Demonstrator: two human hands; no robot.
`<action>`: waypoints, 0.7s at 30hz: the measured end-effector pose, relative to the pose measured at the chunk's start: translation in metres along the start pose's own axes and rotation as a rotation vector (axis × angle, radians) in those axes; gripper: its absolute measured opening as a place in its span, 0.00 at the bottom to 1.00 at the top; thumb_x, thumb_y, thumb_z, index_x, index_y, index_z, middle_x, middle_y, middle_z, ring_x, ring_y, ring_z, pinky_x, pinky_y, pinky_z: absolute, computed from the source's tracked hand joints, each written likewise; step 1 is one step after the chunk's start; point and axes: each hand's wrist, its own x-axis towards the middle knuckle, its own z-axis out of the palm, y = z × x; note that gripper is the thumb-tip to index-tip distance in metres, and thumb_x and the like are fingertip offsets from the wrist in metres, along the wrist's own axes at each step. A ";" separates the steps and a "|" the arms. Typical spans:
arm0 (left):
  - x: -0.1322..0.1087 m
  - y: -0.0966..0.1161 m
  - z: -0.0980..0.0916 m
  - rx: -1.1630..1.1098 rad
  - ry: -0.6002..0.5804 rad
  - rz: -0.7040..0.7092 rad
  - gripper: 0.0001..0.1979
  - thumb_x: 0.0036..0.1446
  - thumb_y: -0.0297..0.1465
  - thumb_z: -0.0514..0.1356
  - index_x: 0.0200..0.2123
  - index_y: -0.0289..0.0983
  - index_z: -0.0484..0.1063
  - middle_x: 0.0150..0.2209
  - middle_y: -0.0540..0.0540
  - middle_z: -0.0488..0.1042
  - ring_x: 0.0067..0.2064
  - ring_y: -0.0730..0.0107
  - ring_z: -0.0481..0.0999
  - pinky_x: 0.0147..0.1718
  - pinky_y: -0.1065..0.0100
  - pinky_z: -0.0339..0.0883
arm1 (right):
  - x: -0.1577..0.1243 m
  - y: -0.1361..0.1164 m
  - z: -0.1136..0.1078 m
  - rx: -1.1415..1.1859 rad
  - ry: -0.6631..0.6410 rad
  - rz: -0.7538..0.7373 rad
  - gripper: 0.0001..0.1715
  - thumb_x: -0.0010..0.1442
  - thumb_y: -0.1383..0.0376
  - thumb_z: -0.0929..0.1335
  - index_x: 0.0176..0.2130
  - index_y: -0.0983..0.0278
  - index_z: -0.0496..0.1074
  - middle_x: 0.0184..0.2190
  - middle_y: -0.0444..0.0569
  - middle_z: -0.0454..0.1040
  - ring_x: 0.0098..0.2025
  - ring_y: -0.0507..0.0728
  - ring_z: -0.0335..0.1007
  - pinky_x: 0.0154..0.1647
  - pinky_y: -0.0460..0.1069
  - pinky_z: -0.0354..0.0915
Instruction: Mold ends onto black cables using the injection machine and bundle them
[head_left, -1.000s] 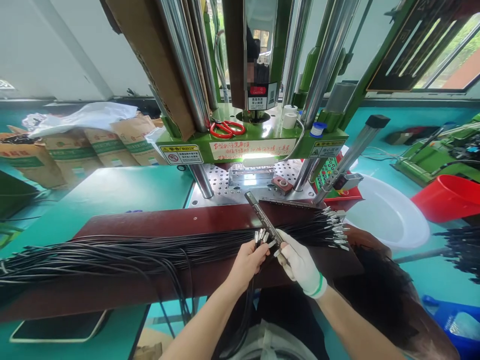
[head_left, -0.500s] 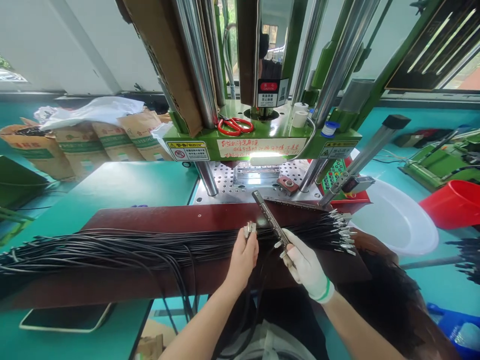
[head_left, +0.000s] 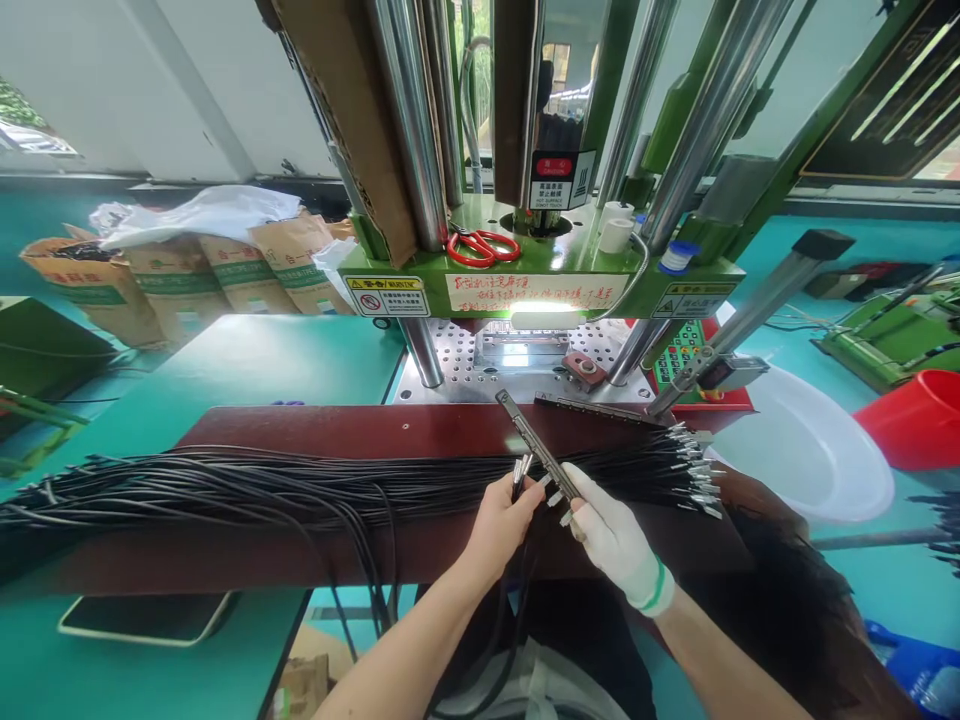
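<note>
My bare left hand [head_left: 501,525] pinches a few black cables by their silvery metal ends [head_left: 521,468], close beside a slim metal bar [head_left: 534,438]. My right hand [head_left: 619,540], in a white glove, is closed round the lower end of that bar, which slants up to the left. Small metal tips stick out along the bar's lower left edge, near my left fingertips. Beneath both hands, a long bundle of black cables [head_left: 262,485] lies across a dark red board [head_left: 300,425]. A second bar [head_left: 592,408] with cables rests at the board's back edge.
Behind the board stands a green press [head_left: 450,285] with steel columns and a lit perforated bed [head_left: 450,375]. Red scissors [head_left: 484,248] lie on its ledge. A white basin [head_left: 810,480] and a red bucket [head_left: 911,420] are at right. Paper sacks [head_left: 172,285] stand at left.
My left hand has moved right, bringing the cable ends up against the bar's side. My right hand still holds the bar at nearly the same slant. The whole view has shifted slightly.
</note>
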 end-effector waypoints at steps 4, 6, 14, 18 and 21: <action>-0.001 0.000 -0.005 0.039 -0.002 0.056 0.17 0.45 0.44 0.61 0.23 0.36 0.61 0.13 0.59 0.52 0.14 0.85 0.49 0.12 0.78 0.40 | 0.001 0.004 0.000 -0.054 -0.037 -0.027 0.29 0.61 0.56 0.59 0.57 0.67 0.59 0.22 0.44 0.63 0.23 0.49 0.56 0.25 0.47 0.58; -0.001 0.003 -0.010 0.038 0.019 0.112 0.18 0.47 0.46 0.58 0.25 0.35 0.64 0.15 0.58 0.54 0.15 0.84 0.51 0.12 0.78 0.42 | 0.000 -0.001 0.000 0.093 -0.007 0.055 0.30 0.59 0.54 0.61 0.56 0.67 0.61 0.23 0.44 0.63 0.21 0.48 0.55 0.20 0.46 0.56; 0.000 0.007 -0.019 0.044 0.081 0.217 0.16 0.55 0.45 0.51 0.30 0.38 0.62 0.15 0.59 0.50 0.15 0.82 0.46 0.14 0.77 0.42 | 0.002 -0.015 -0.003 0.314 0.005 0.263 0.40 0.54 0.50 0.65 0.58 0.70 0.56 0.18 0.40 0.60 0.12 0.43 0.45 0.08 0.40 0.42; 0.005 0.002 -0.015 0.232 0.082 0.321 0.13 0.53 0.40 0.55 0.25 0.35 0.64 0.18 0.55 0.57 0.21 0.79 0.55 0.22 0.75 0.51 | 0.002 -0.016 -0.003 0.313 -0.011 0.267 0.38 0.55 0.50 0.65 0.58 0.69 0.57 0.19 0.40 0.60 0.12 0.42 0.46 0.09 0.40 0.43; 0.007 0.001 -0.015 0.337 0.107 0.380 0.12 0.53 0.37 0.55 0.24 0.34 0.66 0.22 0.53 0.64 0.27 0.75 0.60 0.28 0.73 0.55 | 0.001 -0.023 -0.002 0.308 -0.003 0.284 0.40 0.54 0.50 0.65 0.57 0.72 0.58 0.20 0.42 0.61 0.13 0.43 0.47 0.08 0.41 0.43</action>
